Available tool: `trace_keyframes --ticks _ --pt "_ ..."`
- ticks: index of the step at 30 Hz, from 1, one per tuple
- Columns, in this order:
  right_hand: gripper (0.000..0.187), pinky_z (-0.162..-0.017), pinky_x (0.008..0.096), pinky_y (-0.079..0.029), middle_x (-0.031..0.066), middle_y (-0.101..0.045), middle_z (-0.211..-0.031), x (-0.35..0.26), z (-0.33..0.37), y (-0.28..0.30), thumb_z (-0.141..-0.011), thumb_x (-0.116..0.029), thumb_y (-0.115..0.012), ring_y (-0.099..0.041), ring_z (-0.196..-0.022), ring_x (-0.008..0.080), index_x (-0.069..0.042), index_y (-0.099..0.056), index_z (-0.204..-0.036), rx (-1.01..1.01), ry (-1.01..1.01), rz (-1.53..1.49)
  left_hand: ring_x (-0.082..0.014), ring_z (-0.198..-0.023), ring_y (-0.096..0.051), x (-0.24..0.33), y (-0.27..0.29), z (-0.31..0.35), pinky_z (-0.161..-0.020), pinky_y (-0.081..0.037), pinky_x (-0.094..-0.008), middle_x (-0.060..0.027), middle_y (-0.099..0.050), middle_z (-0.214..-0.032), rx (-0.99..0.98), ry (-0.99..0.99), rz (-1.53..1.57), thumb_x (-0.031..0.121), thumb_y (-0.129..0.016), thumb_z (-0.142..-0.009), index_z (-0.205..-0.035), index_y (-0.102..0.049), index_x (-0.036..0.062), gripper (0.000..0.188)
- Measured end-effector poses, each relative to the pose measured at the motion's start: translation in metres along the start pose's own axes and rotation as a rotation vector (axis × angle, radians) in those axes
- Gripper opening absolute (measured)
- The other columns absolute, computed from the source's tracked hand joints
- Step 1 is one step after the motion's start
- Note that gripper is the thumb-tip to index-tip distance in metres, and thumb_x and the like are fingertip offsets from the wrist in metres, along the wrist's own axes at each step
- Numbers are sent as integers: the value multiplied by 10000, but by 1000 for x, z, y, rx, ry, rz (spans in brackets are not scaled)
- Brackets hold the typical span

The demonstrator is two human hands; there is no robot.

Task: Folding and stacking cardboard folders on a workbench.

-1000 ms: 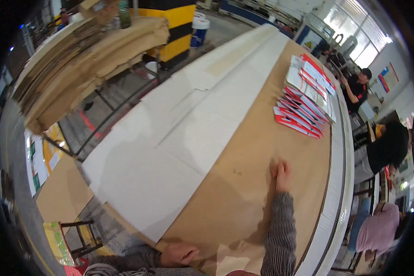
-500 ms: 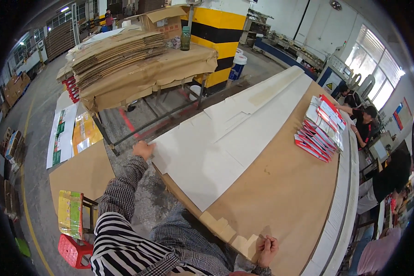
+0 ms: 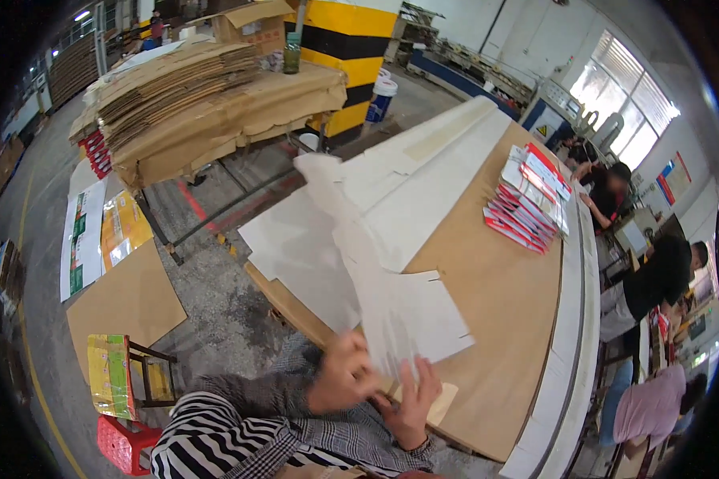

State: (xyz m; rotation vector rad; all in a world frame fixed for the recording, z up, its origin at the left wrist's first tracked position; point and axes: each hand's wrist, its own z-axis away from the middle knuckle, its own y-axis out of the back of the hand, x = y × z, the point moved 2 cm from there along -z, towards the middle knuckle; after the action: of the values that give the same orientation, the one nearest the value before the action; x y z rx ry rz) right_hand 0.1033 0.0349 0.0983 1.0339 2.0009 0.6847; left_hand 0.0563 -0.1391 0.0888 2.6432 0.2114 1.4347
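Observation:
A white die-cut cardboard sheet (image 3: 427, 307) with slots and flaps stands bent and partly raised, blurred by motion, over the near end of the brown-covered table (image 3: 495, 311). My left hand (image 3: 343, 374) is curled closed at the sheet's near left edge; blur softens its fingers. Across from it, my right hand (image 3: 414, 403) has its fingers stretched and spread against the near end of the sheet. More flat white sheets (image 3: 295, 247) lie overlapped beneath and beyond it, reaching to the table's far end.
A bundle of red and white folded cartons (image 3: 527, 199) lies at the table's right. Brown cardboard stacks (image 3: 176, 92) fill another table at the far left. A red stool (image 3: 124, 443) and a small bench (image 3: 116, 375) stand at my left. Several people work at the right.
My left hand has come from the sheets' left edge to near my right hand. One white sheet has been lifted and bent. My right hand has opened and moved left onto it.

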Motion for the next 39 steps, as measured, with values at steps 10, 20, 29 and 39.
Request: trace_keyframes --ticks 10,20,29,39 --pt "382 -1008 456 -463 104 -710 -1049 120 177 91 -675 -9 -642 -627 -1131 305 -44 -729 -1045 -78 -608 -335 -374 -1333 -414 -50 -70 41 -1080 -355 -539 -195 -468 -1418 -784 -433 -477 176 -684 -770 -1350 -514 25 622" --pt "339 -778 377 -480 115 -673 -851 174 214 143 -758 -259 -766 -600 -853 248 4 -640 -931 -35 -703 -122 -307 -1052 -566 -75 -119 40 -880 -492 -405 -137 -623 -1008 -1091 -373 -279 99 -602 -786 -1004 -637 29 232" --pt "287 -708 385 -473 114 -558 -825 196 189 101 -801 -185 -772 -554 -797 251 1 -634 -969 223 -968 284 -318 -1006 -530 -70 -154 22 -852 -403 -486 -117 -565 -982 -618 -111 -536 268 -720 -804 -1076 -616 51 363" --pt "295 -814 403 -491 159 -602 -1102 152 133 40 -759 56 -626 -569 -1005 343 -76 -689 -1015 141 -619 -154 -273 -1010 -539 -50 -202 93 -857 -386 -472 -74 -585 -1036 -688 -321 -285 222 -683 -766 -977 -609 93 258"
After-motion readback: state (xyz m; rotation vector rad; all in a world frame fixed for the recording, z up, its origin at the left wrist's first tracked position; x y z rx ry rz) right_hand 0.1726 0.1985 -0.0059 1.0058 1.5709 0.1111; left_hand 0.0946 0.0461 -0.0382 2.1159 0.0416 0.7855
